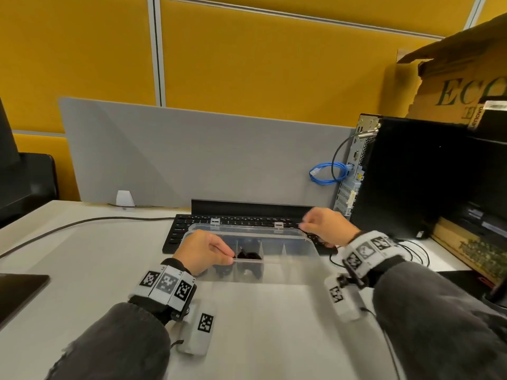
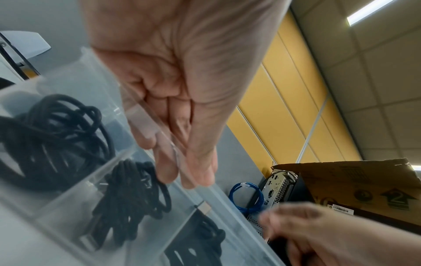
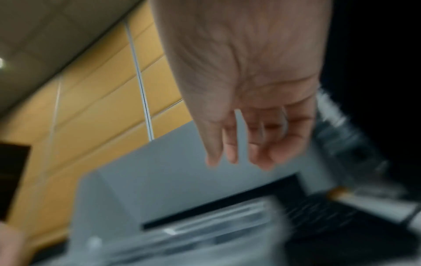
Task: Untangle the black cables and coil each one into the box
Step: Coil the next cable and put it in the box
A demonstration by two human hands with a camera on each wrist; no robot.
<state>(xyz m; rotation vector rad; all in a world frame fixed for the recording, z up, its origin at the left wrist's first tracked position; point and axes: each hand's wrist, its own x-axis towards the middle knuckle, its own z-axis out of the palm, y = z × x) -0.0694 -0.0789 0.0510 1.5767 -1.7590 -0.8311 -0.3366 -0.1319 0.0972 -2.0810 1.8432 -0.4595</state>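
Black keyboard (image 1: pixel 248 223) behind clear box (image 1: pixel 307 259); cables (image 2: pixel 56 140) inside.

The box (image 1: pixel 307 252) is clear, smooth plastic with a frosted look, its lid (image 2: pixel 187 162) glossy at the edge. The black cables (image 2: pixel 56 142) inside have a matt, braided sheath, probably woven cloth. The bench (image 1: pixel 90 242) is smooth and matt white. The cardboard carton (image 1: pixel 452 86) is rough brown paperboard, torn along its edge. The computer tower (image 1: pixel 411 176) has glossy black sides and a bare perforated metal back.
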